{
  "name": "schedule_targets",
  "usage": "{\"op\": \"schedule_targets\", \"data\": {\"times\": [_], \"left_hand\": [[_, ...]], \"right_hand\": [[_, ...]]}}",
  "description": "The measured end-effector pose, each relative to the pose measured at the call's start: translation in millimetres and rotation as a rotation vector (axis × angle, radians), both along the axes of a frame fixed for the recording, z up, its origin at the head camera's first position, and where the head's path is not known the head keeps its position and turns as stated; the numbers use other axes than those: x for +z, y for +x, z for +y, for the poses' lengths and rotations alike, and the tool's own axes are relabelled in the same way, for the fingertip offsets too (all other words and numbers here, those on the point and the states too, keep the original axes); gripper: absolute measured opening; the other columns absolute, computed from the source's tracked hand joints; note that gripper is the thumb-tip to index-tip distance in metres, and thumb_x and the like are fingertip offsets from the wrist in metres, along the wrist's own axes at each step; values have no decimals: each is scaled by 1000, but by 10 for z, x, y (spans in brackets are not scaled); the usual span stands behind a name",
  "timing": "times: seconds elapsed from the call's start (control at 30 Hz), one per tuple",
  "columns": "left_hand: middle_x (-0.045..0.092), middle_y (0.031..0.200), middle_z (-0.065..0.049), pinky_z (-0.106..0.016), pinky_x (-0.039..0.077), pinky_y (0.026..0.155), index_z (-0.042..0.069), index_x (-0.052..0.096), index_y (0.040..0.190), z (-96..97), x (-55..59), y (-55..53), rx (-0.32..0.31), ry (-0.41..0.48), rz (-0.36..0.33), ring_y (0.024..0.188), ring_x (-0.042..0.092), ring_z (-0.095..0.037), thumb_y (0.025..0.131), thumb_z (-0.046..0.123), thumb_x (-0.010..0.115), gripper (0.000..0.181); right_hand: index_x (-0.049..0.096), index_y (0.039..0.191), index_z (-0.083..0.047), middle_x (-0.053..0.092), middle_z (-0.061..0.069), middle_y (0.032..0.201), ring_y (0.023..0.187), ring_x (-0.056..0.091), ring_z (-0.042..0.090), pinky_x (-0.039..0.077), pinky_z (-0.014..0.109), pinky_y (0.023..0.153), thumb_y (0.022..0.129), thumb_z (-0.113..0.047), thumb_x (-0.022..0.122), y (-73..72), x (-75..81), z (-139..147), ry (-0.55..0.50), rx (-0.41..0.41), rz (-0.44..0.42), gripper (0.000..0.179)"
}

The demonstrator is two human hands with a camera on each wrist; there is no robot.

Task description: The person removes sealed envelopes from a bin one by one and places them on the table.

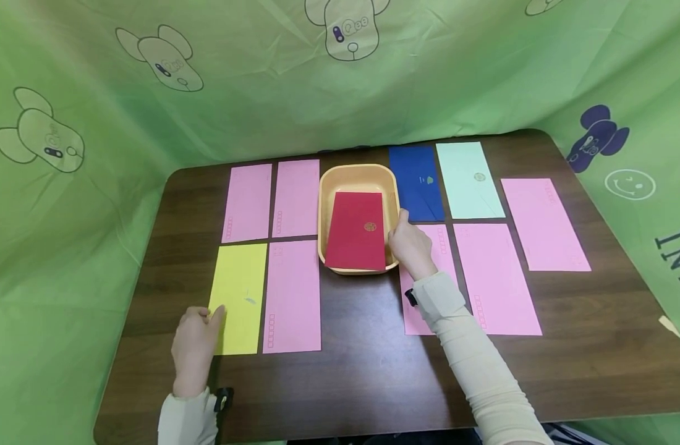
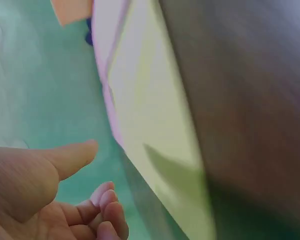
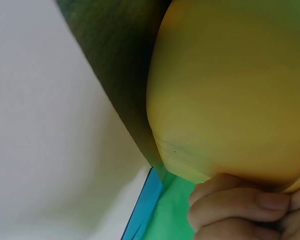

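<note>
A yellow plastic basin (image 1: 358,176) stands at the middle of the table, with a red envelope (image 1: 353,228) lying in it and overlapping its front rim. My right hand (image 1: 412,247) grips the basin's right rim; the right wrist view shows its curled fingers (image 3: 237,205) against the outer wall. At the left, my left hand (image 1: 195,346) is beside a yellow envelope (image 1: 237,296), thumb over its left edge in the head view. The left wrist view shows the thumb apart from loosely bent fingers (image 2: 115,215), with nothing between them.
Several pink envelopes (image 1: 292,296) lie in rows on both sides of the brown wooden table (image 1: 362,371). A blue envelope (image 1: 415,185) and a mint one (image 1: 469,179) lie right of the basin. Green printed cloth (image 1: 251,105) hangs around the back and sides.
</note>
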State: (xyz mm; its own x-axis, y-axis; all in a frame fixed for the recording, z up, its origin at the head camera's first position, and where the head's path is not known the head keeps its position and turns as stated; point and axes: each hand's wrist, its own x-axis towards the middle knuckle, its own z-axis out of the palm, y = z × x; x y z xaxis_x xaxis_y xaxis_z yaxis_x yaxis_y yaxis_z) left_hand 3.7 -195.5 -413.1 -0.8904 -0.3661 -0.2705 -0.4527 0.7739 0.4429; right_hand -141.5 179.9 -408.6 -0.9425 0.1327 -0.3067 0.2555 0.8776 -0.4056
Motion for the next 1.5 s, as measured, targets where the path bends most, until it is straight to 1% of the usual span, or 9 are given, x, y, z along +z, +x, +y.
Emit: {"op": "schedule_targets", "data": {"times": [0.13,0.37,0.63,0.8,0.9,1.0,1.17,1.3,1.5], "left_hand": [[63,106,-25,-39,48,59,-4,54,119,263,98,-199,-49,9,39,84,64,-34,98,40,47,50],[62,101,-21,-44,49,68,-2,55,116,822,169,-545,-129,25,167,86,63,-33,98,33,49,41],[58,102,-16,-39,48,67,7,53,124,1391,294,-834,-228,141,271,81,60,-29,96,28,56,36],[53,106,-17,-32,45,59,8,52,129,1663,274,-976,-293,170,270,71,58,-26,94,29,59,41],[49,106,-18,-27,43,55,3,56,125,1757,257,-1023,-318,152,253,64,56,-24,93,31,61,42],[47,103,-17,-26,44,54,-1,58,123,1809,249,-1038,-345,125,232,66,56,-23,91,31,64,45],[45,100,-17,-27,48,55,-6,56,124,1859,226,-1018,-413,37,170,71,55,-24,88,39,67,58],[45,103,-18,-27,48,53,-7,55,124,1886,219,-1001,-437,9,128,72,55,-24,87,44,66,65],[49,101,-19,-28,47,52,-4,62,89,1912,254,-1007,-459,-28,112,74,55,-25,86,44,67,48]], "right_hand": [[25,140,-4,65,23,91,78,62,33,45,40,62,98,-23,38,-1,3,-6,0,-5,-4,48],[25,140,-3,65,23,92,78,63,34,45,40,62,97,-23,37,-6,1,-3,1,-10,-10,49],[24,142,-3,65,23,93,78,62,34,44,40,61,97,-23,37,-6,33,28,4,-9,-6,50],[23,142,-3,66,24,93,79,64,35,46,42,63,98,-23,36,-5,35,21,11,5,-2,51],[23,142,-3,66,24,92,78,64,35,45,41,61,98,-23,35,0,31,5,17,9,-10,50],[24,142,-3,66,23,90,76,63,33,44,39,59,97,-23,36,2,32,-10,21,8,-9,50],[23,142,-3,65,23,91,74,61,32,42,37,57,97,-22,36,13,28,-14,9,0,-11,51],[24,143,-4,65,22,91,73,61,32,41,36,56,96,-22,37,7,23,-17,6,-7,-8,52],[24,142,-4,64,21,89,73,61,31,39,34,56,97,-21,37,-1,16,-15,-1,-15,-9,51]]}}
